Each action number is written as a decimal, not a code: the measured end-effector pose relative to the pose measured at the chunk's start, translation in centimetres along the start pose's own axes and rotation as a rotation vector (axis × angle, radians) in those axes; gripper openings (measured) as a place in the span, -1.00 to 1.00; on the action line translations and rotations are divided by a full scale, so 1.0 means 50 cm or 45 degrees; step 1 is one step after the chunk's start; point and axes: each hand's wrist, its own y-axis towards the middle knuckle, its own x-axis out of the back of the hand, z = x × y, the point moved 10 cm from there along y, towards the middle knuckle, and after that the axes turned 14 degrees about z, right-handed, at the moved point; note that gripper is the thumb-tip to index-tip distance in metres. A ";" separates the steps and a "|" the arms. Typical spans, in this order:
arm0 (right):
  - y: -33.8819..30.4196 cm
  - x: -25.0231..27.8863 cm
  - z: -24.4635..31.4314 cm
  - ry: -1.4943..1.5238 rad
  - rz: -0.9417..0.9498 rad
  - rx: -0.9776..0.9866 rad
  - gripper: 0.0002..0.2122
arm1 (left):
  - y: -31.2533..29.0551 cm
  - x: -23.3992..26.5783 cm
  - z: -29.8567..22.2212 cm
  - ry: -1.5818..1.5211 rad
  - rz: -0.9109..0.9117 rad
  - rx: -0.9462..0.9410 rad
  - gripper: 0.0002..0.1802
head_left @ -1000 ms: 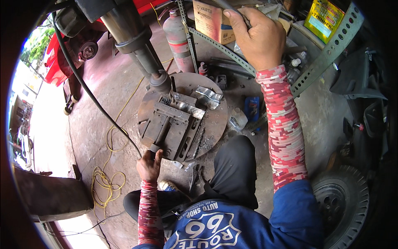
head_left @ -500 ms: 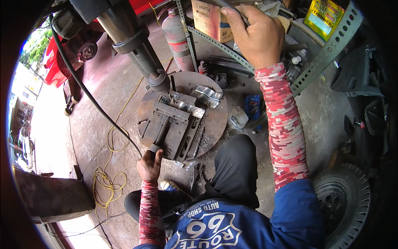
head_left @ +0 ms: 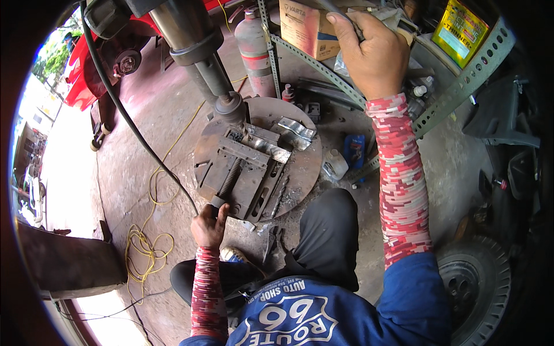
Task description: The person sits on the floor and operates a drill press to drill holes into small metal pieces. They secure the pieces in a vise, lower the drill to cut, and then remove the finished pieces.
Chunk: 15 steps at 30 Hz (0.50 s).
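My right hand (head_left: pixel 376 55) is raised at the upper right, its fingers wrapped round a dark lever (head_left: pixel 341 12). My left hand (head_left: pixel 209 226) grips the near end of the screw on a drill press vise (head_left: pixel 245 187), which sits on a round steel table (head_left: pixel 309 164). A bent metal bracket (head_left: pixel 276 151) is at the vise's far jaws. Directly above that area hangs the drill chuck (head_left: pixel 229 108); its tip meets the work too darkly to make out. A second bent bracket (head_left: pixel 297 132) and a twist drill bit (head_left: pixel 281 193) lie to the vise's right, among metal shavings.
A black cable (head_left: pixel 135 147) runs down toward my left hand. Yellow cord (head_left: pixel 149 251) lies coiled on the floor. Beyond the table stand a gas cylinder (head_left: pixel 254 55), a cardboard box (head_left: pixel 306 29) and a perforated metal frame (head_left: pixel 461 86). A tyre (head_left: pixel 476 288) is at the right.
The whole view has shifted slightly, so the table and drill press appear a little farther right. Both hands keep the same grips.
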 end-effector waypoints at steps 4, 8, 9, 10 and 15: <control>0.002 0.002 0.007 -0.060 -0.043 0.054 -0.70 | -0.001 -0.002 0.004 0.026 0.016 0.032 -0.37; 0.004 0.000 0.011 -0.030 -0.015 0.041 -0.70 | -0.002 0.004 -0.002 0.056 0.006 0.022 -0.42; 0.006 -0.003 0.008 0.006 0.020 0.004 -0.70 | -0.004 0.007 -0.003 0.046 -0.004 0.014 -0.44; 0.007 -0.003 0.006 0.023 0.050 -0.026 -0.70 | -0.003 0.007 -0.004 0.063 -0.001 0.022 -0.46; 0.011 0.004 0.013 0.051 0.064 -0.050 -0.72 | -0.009 0.017 -0.011 -0.026 -0.026 -0.032 -0.57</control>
